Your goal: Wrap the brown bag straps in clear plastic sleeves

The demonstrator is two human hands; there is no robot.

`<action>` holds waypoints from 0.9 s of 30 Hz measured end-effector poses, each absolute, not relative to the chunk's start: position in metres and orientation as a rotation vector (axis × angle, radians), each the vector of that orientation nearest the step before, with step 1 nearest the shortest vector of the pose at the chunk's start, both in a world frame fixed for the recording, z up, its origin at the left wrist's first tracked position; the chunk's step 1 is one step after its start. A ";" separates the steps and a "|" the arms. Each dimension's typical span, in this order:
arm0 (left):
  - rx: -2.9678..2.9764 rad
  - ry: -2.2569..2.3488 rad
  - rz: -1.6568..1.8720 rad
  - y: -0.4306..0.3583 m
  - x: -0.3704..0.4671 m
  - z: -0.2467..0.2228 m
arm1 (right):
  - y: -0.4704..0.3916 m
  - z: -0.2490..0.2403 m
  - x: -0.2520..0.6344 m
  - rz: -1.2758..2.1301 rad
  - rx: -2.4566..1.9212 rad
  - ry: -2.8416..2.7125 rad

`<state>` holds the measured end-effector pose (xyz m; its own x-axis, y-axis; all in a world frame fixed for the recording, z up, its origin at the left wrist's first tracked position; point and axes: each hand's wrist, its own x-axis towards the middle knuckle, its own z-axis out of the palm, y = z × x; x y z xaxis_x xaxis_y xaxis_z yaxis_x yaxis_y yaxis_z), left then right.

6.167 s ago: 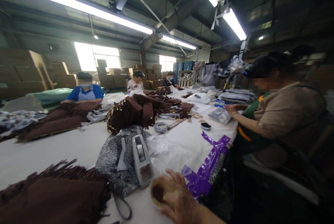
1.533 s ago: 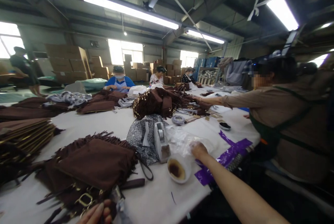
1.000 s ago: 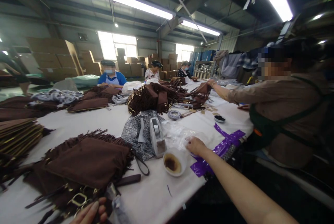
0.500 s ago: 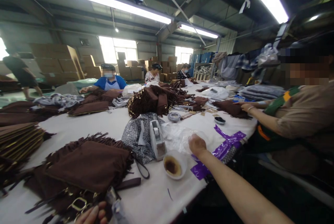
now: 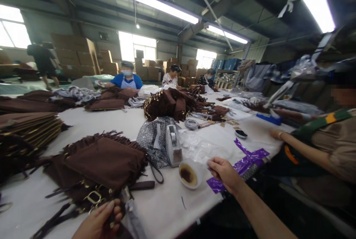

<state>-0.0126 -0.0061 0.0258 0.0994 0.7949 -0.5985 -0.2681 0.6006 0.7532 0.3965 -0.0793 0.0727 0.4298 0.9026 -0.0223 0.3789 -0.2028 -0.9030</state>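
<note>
At the bottom, my left hand (image 5: 101, 218) is closed on a dark brown strap (image 5: 112, 220) with gold-coloured hardware. Grey wrapping (image 5: 135, 216) hangs just right of it. Above lies a brown fringed bag (image 5: 104, 161) with a gold-coloured buckle (image 5: 94, 197) at its near edge. My right hand (image 5: 222, 172) is pinched closed over the table's right side; a small whitish bit shows at its fingertips, too small to name. Close to its left stands a white bowl (image 5: 197, 179) with a brown stain inside. Crumpled clear plastic (image 5: 204, 148) lies behind that hand.
A tape dispenser (image 5: 174, 146) stands behind the bowl. Purple tape (image 5: 250, 163) crosses the table edge. Stacked brown bags (image 5: 30, 131) fill the left, and a fringed pile (image 5: 169, 103) the middle. A co-worker's arm (image 5: 303, 146) reaches in from the right; several people sit beyond.
My right hand has drawn back from the clear plastic toward me. My left hand has come further into view at the bottom. The co-worker on the right has let go of a brown piece.
</note>
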 end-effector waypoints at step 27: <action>0.443 0.576 0.860 -0.024 -0.036 0.023 | -0.072 0.047 0.147 0.935 -1.506 -1.638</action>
